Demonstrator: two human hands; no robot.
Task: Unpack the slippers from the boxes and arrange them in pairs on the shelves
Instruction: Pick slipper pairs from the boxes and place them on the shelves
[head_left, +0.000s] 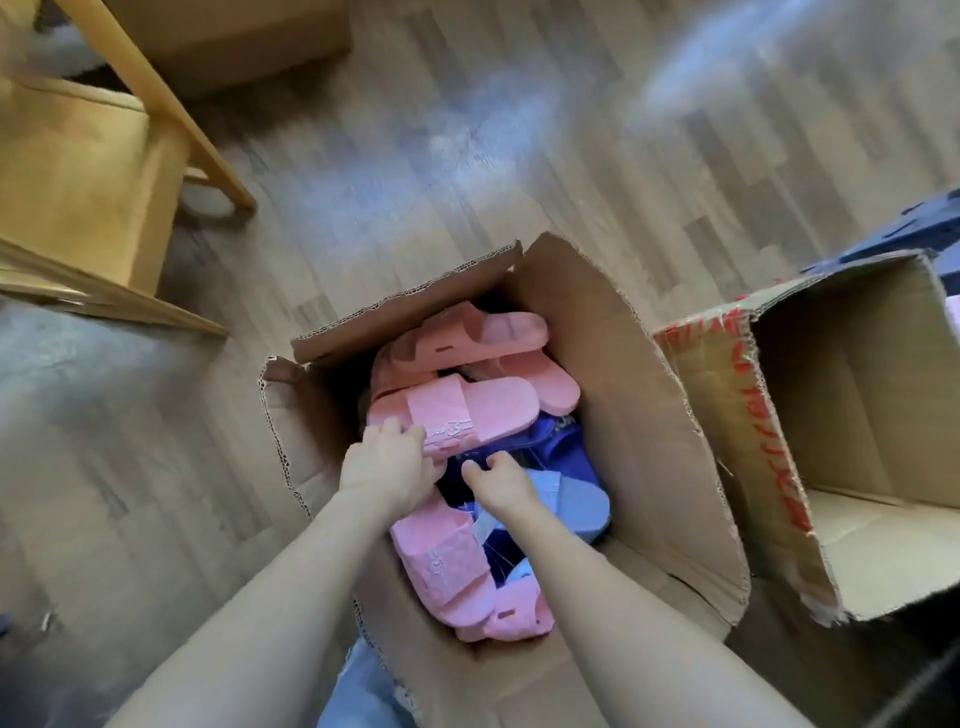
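A pink slipper (467, 410) is lying across the heap inside the open cardboard box (649, 415), near the box's middle. The left hand (387, 467) is gripping it from the near side, its fingers (402, 431) pressed together and curling over the edge by the strap. Just right of that hand, also inside the box, the right hand (501, 486) is reaching down with its fingers curled onto the dark blue slippers (550, 447). Its fingertips are hidden, so I cannot tell whether it is pinching one.

More pink slippers (493, 338) are piling up toward the box's far wall, and another pink pair (441, 561) is lying at its near end under the forearms. A light blue slipper (576, 501) is resting against the box's right wall.

A second cardboard box (831, 415) with red print is standing just right of the first, its flaps open. A wooden shelf unit (104, 171) is standing well off to the box's far left on the wood-patterned floor (467, 130).
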